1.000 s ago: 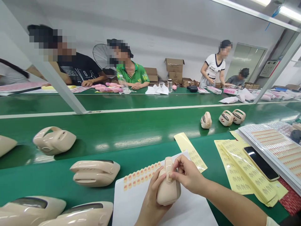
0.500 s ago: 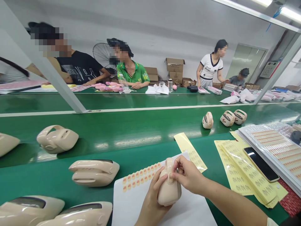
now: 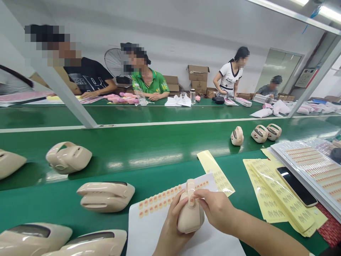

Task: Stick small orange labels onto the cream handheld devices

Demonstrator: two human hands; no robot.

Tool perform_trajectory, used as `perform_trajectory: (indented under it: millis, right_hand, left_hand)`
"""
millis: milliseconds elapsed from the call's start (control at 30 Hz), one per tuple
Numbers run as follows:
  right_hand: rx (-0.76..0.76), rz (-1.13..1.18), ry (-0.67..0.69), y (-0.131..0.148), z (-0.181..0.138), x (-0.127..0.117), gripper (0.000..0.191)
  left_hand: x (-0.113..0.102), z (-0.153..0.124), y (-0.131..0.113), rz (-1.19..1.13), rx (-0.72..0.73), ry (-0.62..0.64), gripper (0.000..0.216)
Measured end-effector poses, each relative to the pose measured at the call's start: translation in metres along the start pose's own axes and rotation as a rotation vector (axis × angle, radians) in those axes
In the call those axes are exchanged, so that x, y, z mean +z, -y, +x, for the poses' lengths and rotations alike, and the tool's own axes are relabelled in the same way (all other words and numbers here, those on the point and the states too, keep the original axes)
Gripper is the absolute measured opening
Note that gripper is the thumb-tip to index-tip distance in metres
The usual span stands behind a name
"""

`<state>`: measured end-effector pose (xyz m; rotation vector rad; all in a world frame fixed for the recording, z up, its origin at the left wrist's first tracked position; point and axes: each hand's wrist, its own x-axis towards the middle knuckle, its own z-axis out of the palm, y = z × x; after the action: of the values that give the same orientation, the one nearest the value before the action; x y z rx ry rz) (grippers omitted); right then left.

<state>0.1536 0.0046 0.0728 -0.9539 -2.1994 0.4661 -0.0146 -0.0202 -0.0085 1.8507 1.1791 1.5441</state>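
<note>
A beige plastic casing with a loop handle (image 3: 190, 218) is tilted up in my left hand (image 3: 172, 225), whose fingers and thumb wrap round its side. A small oval sticker with an orange-red mark (image 3: 191, 202) shows at the base of the handle. My right hand (image 3: 220, 209) is at that spot, index finger and thumb bent in a loose pinch at the sticker's right edge; anything between the fingertips is hidden. Under both hands lies a white sheet (image 3: 149, 236) with rows of oval orange stickers (image 3: 160, 201) along its upper part.
More beige casings (image 3: 106, 196) lie at my left, and others (image 3: 69, 157) sit on the green belt (image 3: 149, 142). Yellow sticker sheets (image 3: 277, 195), a phone (image 3: 297, 186) and a sheet stack (image 3: 306, 167) are at my right. Several co-workers (image 3: 150, 83) are across the belt.
My right thumb has drawn back from the handle base, so the sticker there now shows. The casings on the belt have shifted slightly right. A co-worker in white leans forward.
</note>
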Motion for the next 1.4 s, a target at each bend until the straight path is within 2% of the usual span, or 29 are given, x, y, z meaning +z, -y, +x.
perform_trajectory:
  millis: [67, 133, 233, 333, 400, 433, 500, 567, 600, 667, 767, 867, 967, 1067, 1200, 1400]
  right_hand:
    - [-0.043, -0.081, 0.039, -0.003, -0.006, -0.001, 0.038]
    - [-0.010, -0.057, 0.084, -0.004, -0.004, -0.005, 0.047]
    - [0.066, 0.104, 0.136, -0.004, 0.010, -0.014, 0.062]
    - [0.153, 0.310, 0.248, -0.003, 0.029, -0.014, 0.071]
    - [0.255, 0.423, 0.274, -0.003, 0.040, -0.008, 0.059]
    - [0.320, 0.473, 0.248, -0.004, 0.044, -0.004, 0.048]
    - [0.451, 0.572, 0.139, -0.005, 0.051, 0.003, 0.027]
    - [0.518, 0.642, -0.010, -0.005, 0.055, 0.007, 0.019]
    - [0.504, 0.645, -0.089, -0.004, 0.055, 0.007, 0.018]
    - [0.355, 0.569, -0.221, 0.000, 0.052, 0.008, 0.017]
    - [0.056, 0.348, -0.323, 0.010, 0.042, 0.012, 0.015]
    - [-0.075, 0.159, -0.368, 0.019, 0.034, 0.022, 0.008]
    - [-0.081, 0.113, -0.378, 0.025, 0.032, 0.032, 0.003]
    - [-0.058, 0.125, -0.400, 0.025, 0.032, 0.036, 0.003]
    - [-0.021, 0.149, -0.409, 0.023, 0.031, 0.038, 0.001]
    - [0.007, 0.206, -0.424, 0.020, 0.032, 0.042, 0.006]
  left_hand:
    - [0.002, -0.002, 0.007, -0.010, 0.021, -0.042, 0.074]
    - [0.002, -0.004, 0.011, -0.010, 0.051, -0.048, 0.076]
    - [-0.002, -0.002, 0.008, -0.019, 0.091, -0.028, 0.076]
    - [-0.006, 0.002, -0.006, -0.048, 0.110, 0.040, 0.075]
    - [-0.006, 0.003, -0.015, -0.087, 0.076, 0.058, 0.074]
    - [-0.005, 0.002, -0.017, -0.127, 0.026, 0.026, 0.075]
    - [-0.005, -0.001, -0.016, -0.300, -0.162, -0.065, 0.084]
    - [-0.007, -0.004, -0.009, -0.619, -0.390, -0.113, 0.085]
    - [-0.010, -0.004, -0.004, -0.810, -0.477, -0.109, 0.079]
    - [-0.018, -0.001, 0.003, -1.179, -0.547, -0.089, 0.058]
    - [-0.027, 0.009, 0.001, -1.549, -0.494, -0.089, 0.051]
    - [-0.027, 0.016, -0.010, -1.730, -0.394, -0.052, 0.047]
    - [-0.022, 0.019, -0.019, -1.829, -0.323, -0.033, 0.044]
    - [-0.020, 0.018, -0.021, -1.829, -0.299, -0.050, 0.043]
    - [-0.019, 0.017, -0.019, -1.762, -0.338, -0.080, 0.043]
    - [-0.021, 0.019, -0.023, -1.718, -0.429, -0.197, 0.040]
